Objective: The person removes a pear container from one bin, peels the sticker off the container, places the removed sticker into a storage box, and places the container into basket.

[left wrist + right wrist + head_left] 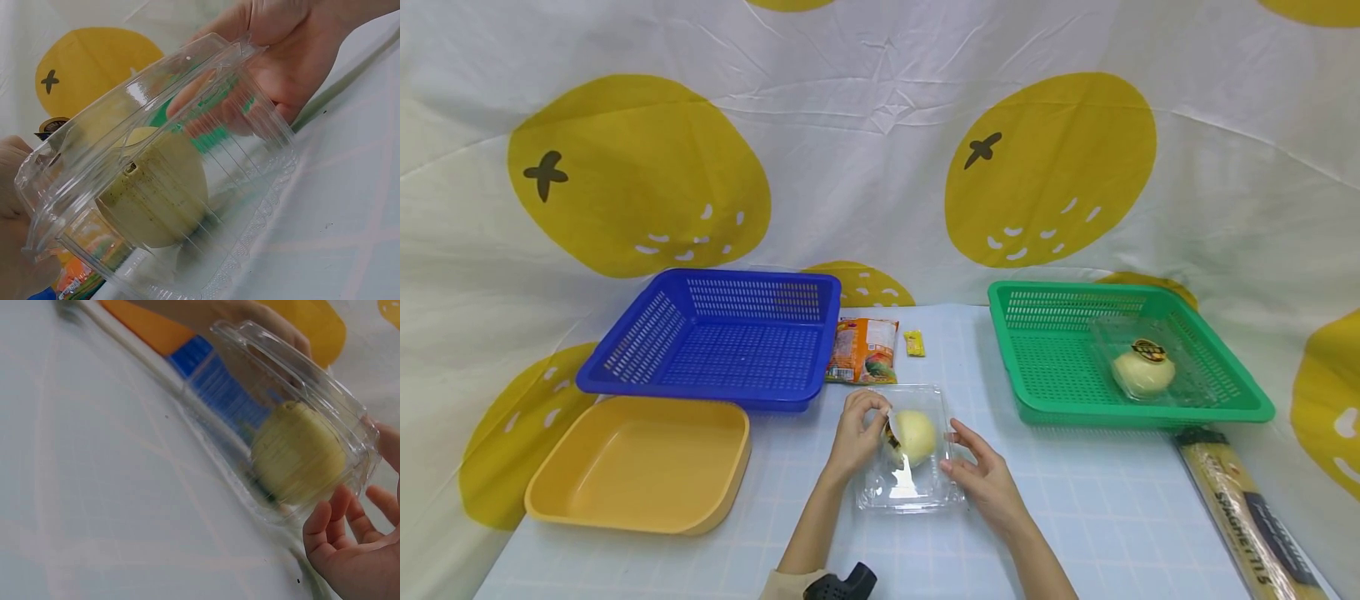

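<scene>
A clear plastic clamshell box (917, 493) stands on the table with a pale yellow round fruit (917, 437) inside. My left hand (856, 433) pinches the edge of a black and gold sticker (891, 432) on the lid between thumb and fingertips. In the left wrist view the sticker (54, 127) stands up above the lid. My right hand (988, 477) holds the box's right side, its fingertips at the lid's rim. The right wrist view shows the right hand's lower fingers (318, 526) curled in beside the box wall.
A blue basket (730, 390) and a yellow tub (632, 467) stand on the left. An orange packet (863, 350) and a small yellow sachet (914, 343) lie behind the box. On the right are a green basket (1030, 350) with another boxed fruit (1144, 372), and a spaghetti pack (1243, 512).
</scene>
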`<act>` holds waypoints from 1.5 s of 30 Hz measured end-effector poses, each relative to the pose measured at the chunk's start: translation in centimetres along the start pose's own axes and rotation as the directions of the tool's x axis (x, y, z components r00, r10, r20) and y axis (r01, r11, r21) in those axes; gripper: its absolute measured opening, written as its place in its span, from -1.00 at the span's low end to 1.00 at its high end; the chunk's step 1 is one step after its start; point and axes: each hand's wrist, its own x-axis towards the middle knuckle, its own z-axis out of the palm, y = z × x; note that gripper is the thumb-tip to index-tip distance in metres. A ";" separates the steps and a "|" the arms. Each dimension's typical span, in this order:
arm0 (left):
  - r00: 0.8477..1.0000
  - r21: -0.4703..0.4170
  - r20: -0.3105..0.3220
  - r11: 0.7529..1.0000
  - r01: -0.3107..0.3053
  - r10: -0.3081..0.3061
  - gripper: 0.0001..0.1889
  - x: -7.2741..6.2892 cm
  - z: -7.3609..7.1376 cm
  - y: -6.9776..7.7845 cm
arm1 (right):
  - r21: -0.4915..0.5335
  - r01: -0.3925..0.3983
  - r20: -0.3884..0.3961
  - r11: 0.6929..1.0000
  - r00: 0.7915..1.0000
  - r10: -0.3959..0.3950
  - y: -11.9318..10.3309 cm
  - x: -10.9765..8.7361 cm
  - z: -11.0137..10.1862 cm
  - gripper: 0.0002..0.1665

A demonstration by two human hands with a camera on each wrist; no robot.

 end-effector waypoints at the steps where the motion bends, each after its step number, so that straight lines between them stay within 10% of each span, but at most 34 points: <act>1: 1.000 -0.002 0.001 1.000 0.004 -0.004 -0.92 0.0 0.0 0.0 | 0.000 -0.006 -0.002 1.000 1.000 0.006 0.0 0.0 0.0 -0.18; 45: 0.999 -0.098 -0.024 0.994 0.043 -0.046 -0.91 -0.1 -0.2 -0.3 | 0.018 -0.004 0.011 1.000 1.000 0.004 0.1 0.0 -0.1 -0.17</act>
